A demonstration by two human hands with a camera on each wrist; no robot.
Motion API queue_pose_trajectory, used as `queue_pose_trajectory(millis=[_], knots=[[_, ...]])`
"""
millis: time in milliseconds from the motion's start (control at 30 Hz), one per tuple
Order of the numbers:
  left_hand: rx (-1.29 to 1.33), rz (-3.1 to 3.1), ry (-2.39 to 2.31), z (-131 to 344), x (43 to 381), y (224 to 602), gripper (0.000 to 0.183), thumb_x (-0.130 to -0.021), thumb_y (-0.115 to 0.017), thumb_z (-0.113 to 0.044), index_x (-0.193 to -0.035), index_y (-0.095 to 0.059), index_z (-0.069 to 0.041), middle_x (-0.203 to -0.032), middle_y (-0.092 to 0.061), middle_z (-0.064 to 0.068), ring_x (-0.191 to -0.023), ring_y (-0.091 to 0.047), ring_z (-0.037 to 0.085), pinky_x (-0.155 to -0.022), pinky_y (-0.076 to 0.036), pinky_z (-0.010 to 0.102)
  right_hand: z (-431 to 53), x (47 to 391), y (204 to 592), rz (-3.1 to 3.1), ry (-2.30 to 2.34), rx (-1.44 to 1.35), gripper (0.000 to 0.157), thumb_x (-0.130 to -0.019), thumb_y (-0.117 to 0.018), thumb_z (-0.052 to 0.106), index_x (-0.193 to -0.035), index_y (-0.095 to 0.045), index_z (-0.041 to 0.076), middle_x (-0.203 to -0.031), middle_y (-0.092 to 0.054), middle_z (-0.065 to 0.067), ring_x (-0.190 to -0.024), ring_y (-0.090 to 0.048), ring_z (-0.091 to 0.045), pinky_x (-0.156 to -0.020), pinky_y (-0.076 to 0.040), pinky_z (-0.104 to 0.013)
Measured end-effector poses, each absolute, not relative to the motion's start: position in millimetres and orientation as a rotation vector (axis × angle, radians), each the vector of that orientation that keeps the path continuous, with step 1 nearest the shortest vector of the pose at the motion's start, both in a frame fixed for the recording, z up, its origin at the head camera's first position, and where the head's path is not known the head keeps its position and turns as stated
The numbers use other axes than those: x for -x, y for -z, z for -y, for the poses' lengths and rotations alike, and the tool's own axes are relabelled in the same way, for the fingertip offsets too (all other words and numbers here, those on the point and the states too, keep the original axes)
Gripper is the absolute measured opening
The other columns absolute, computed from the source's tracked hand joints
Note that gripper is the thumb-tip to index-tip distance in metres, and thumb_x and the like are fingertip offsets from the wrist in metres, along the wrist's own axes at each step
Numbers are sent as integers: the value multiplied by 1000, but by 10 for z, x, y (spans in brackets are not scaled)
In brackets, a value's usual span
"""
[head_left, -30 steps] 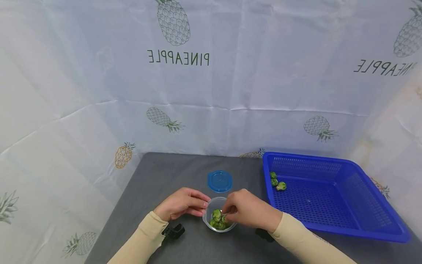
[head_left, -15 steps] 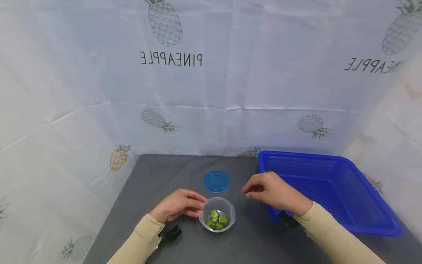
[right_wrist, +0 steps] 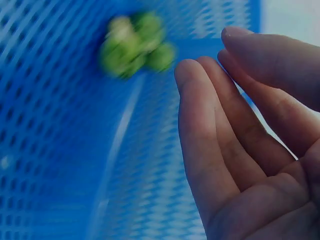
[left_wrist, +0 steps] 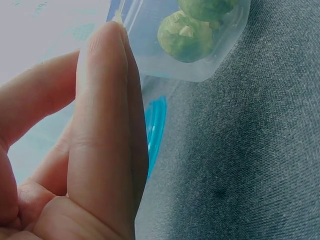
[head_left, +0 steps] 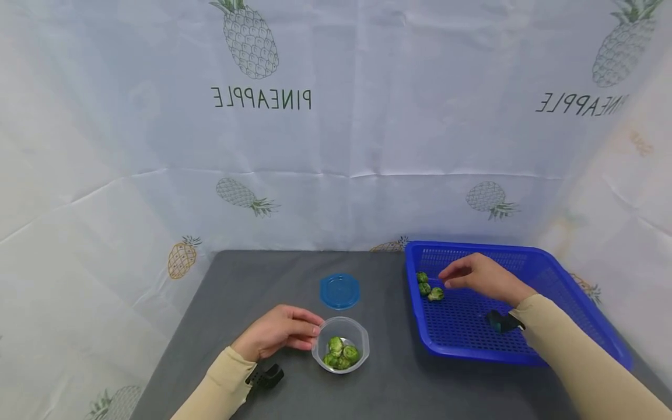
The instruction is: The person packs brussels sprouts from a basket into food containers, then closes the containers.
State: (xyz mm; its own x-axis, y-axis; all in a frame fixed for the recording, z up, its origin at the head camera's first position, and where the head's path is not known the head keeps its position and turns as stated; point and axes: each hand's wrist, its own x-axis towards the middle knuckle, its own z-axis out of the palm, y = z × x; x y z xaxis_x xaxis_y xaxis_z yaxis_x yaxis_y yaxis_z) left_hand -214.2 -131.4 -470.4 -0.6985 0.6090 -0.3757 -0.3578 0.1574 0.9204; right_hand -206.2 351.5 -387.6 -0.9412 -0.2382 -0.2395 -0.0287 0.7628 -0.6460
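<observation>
A clear plastic container stands on the table with several Brussels sprouts in its bottom. At its left side, my left hand pinches the rim between thumb and fingers, as the left wrist view also shows. My right hand hovers over the blue basket, its fingers relaxed and holding nothing. Just left of its fingertips, three Brussels sprouts lie in the basket's left corner. In the right wrist view these sprouts look blurred, apart from the fingers.
A round blue lid lies flat on the grey table behind the container. Behind the table hangs a white curtain printed with pineapples. The basket's raised wall stands between the container and the sprouts in the corner.
My right hand has left the container, where its fingers were among the sprouts, and moved right to above the basket. The left hand has stayed at the container's rim.
</observation>
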Motion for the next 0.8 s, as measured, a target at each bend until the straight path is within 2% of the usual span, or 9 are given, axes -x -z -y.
queue_pose_trajectory(millis=[233,533,800], knots=[[-242,-1665,-1652,1314,2136,4710,39,-100,-77,-11,-134,-71,7,-101,-80,6,-87,-78,12,-82,-70,30,-3725,2238,4111,-2568,953,130,36,-101,-77,22,-131,-76,2,-129,-77,-16,-115,-75,-29,-102,-62,-58],[-242,-1699,-1641,1320,2134,4712,41,-99,-79,-15,-135,-72,5,-109,-80,9,-91,-78,14,-86,-70,32,-3759,2338,4243,-2516,985,132,38,-100,-79,23,-132,-76,2,-132,-77,-17,-120,-74,-33,-103,-63,-56],[-247,-1695,-1640,1340,2143,4719,40,-100,-78,-14,-136,-72,4,-112,-80,10,-92,-79,15,-86,-70,32,-3737,2374,4321,-2485,1028,173,39,-100,-79,22,-131,-76,-1,-131,-77,-19,-117,-75,-33,-101,-65,-53]])
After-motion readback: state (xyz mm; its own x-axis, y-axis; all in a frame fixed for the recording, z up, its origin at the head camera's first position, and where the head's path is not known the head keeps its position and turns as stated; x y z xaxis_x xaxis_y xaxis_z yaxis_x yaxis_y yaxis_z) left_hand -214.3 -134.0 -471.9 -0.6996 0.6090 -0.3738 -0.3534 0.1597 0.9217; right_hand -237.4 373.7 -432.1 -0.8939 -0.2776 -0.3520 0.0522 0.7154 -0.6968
